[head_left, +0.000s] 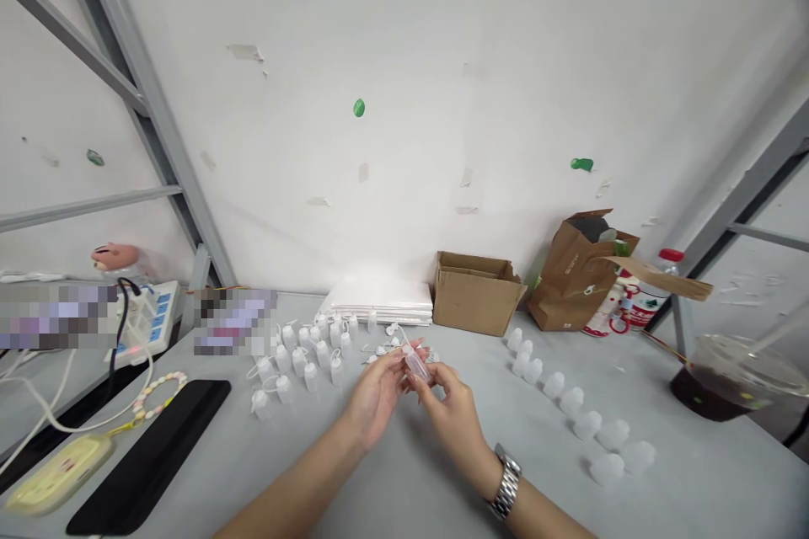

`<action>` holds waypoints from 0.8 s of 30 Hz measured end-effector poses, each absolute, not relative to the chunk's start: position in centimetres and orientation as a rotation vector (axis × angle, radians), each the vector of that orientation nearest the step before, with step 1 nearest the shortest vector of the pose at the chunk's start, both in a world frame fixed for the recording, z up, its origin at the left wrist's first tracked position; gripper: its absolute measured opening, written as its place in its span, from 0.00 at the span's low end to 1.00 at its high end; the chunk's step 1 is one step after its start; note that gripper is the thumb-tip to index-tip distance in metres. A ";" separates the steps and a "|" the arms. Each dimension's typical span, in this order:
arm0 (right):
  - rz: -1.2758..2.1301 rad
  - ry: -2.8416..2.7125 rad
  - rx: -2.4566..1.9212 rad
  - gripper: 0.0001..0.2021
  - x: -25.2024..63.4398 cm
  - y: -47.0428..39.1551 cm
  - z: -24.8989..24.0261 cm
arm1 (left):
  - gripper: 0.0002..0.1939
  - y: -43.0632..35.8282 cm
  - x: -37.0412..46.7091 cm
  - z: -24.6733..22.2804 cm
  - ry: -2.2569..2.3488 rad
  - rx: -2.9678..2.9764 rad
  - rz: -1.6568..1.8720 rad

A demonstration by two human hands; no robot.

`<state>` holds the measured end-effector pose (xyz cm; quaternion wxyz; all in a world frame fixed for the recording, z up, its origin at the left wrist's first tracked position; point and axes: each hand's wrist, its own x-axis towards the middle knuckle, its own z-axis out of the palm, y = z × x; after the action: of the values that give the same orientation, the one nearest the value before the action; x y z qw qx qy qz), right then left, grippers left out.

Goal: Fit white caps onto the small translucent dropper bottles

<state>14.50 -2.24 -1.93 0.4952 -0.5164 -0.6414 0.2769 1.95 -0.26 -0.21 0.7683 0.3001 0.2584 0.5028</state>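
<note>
A small translucent squeeze bottle [417, 367] with a thin strap-like piece at its top is tilted between my hands above the table. My right hand [450, 406] is closed, its thumb and fingers pinching the bottle's lower body. My left hand [377, 394] wraps round the upper end, thumb near the neck and fingers partly hidden behind the bottle. Loose white caps [393, 329] lie on the table just beyond my hands. To the left stand several capped bottles [310, 376] in loose rows. Several bottles without caps [587, 424] stand in a slanting line to the right.
At the back are a stack of white sheets [379, 303], a cardboard box [475, 295] and a brown paper bag [572, 278]. A cup of dark drink [714, 387] stands far right. Leftward lie a black wrist rest [152, 455], a yellow case [60, 473] and a power strip [152, 324].
</note>
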 end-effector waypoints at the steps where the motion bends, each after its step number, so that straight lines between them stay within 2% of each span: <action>1: 0.677 -1.554 -1.250 0.09 14.5 -2.3 -1.9 | 0.18 -0.2 2.0 -0.2 0.553 0.645 1.082; 16: 1.259 -1.232 -1.028 0.15 14.4 -1.8 -0.3 | 0.15 0.4 1.8 -0.6 0.485 0.543 1.000; 24: 1.318 -1.209 -0.998 0.17 14.5 -1.8 -0.4 | 0.11 0.4 1.5 -0.3 0.474 0.548 0.985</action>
<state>14.53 -1.80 -0.45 0.5198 -0.4162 -0.5043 0.5498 1.54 0.37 -0.29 0.8189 0.2574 0.2224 0.4623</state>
